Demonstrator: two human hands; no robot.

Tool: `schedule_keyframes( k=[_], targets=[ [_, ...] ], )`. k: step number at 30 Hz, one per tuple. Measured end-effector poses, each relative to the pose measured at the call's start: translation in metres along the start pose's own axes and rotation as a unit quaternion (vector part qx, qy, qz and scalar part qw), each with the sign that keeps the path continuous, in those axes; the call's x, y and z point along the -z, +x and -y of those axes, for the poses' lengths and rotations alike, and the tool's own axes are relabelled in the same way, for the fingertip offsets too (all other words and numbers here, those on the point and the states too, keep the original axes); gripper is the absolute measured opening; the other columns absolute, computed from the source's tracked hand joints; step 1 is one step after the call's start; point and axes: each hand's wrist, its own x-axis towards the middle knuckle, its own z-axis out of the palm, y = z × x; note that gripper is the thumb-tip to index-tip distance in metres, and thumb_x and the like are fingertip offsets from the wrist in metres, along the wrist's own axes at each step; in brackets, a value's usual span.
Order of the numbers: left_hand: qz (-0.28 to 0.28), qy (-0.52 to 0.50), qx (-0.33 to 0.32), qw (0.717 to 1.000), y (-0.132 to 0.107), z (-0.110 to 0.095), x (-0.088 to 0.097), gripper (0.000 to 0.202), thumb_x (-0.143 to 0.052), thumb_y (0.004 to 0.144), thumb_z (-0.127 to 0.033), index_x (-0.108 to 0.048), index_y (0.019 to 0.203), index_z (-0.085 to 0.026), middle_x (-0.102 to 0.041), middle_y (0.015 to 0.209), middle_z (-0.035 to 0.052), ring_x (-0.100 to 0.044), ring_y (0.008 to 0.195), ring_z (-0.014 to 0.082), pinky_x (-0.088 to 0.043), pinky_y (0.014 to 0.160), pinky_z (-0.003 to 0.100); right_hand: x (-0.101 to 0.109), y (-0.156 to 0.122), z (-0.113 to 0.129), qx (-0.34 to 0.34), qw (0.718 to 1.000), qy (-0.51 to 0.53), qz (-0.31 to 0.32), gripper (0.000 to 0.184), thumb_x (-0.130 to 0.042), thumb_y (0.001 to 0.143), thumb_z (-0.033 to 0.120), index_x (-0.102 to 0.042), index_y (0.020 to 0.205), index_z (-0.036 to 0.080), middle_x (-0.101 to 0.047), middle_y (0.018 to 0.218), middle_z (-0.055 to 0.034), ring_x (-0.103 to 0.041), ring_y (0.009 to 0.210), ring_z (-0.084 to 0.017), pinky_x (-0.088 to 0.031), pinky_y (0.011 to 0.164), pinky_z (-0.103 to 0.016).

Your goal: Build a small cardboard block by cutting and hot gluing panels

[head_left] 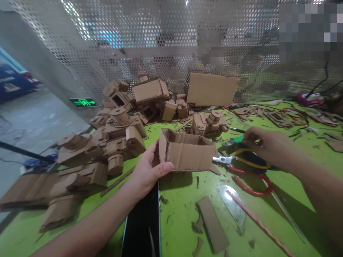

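Note:
My left hand (pixel 150 169) grips an open-topped cardboard box (pixel 190 155) by its left end, thumb on the front wall and fingers behind. The box is held tilted slightly, just above the green table. My right hand (pixel 259 142) is closed in a pinch on a green-handled utility knife (pixel 237 140), whose grey blade end points left toward the box. Below that hand lies a hand tool with silver jaws (pixel 223 160) and red and yellow looped handles, its tip close to the box's right end.
Cardboard camera models (pixel 118 117) pile up at left and back. A clear protractor (pixel 233 207), a reddish rod (pixel 257 221) and a cardboard strip (pixel 213 225) lie in front. A black flat panel (pixel 142 225) is below my left hand. A perforated metal screen (pixel 166 46) stands behind.

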Motion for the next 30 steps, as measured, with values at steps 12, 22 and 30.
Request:
schedule_keyframes(
  k=[12, 22, 30],
  targets=[
    [0.009, -0.002, 0.005, 1.000, 0.000, 0.001, 0.000, 0.104, -0.104, 0.066, -0.049, -0.055, 0.154, -0.020, -0.065, 0.158, 0.0176, -0.061, 0.146, 0.0431, -0.048, 0.124, 0.053, -0.011, 0.001, -0.002, -0.011, 0.996, 0.086, -0.015, 0.021, -0.049, 0.103, 0.052, -0.044, 0.102, 0.032, -0.089, 0.106, -0.0061, -0.077, 0.075, -0.029, -0.051, 0.068, -0.037],
    [0.024, 0.001, 0.011, 1.000, -0.001, 0.001, 0.002, 0.103, -0.102, 0.069, -0.048, -0.055, 0.157, -0.022, -0.062, 0.162, 0.0156, -0.059, 0.149, 0.0419, -0.048, 0.125, 0.052, -0.002, 0.006, -0.022, 0.021, 1.000, 0.009, 0.007, 0.035, -0.054, 0.097, 0.027, -0.062, 0.131, 0.028, -0.082, 0.134, -0.0150, -0.077, 0.091, -0.035, -0.050, 0.082, -0.044],
    [0.039, 0.007, 0.000, 0.999, -0.002, 0.001, -0.001, 0.095, -0.102, 0.070, -0.047, -0.061, 0.152, -0.023, -0.063, 0.162, 0.0141, -0.059, 0.149, 0.0414, -0.050, 0.124, 0.049, -0.012, 0.013, -0.045, 0.047, 0.997, -0.008, 0.055, 0.056, -0.056, 0.098, 0.025, -0.051, 0.154, 0.024, -0.080, 0.133, -0.0169, -0.077, 0.097, -0.034, -0.052, 0.083, -0.042]
  ],
)
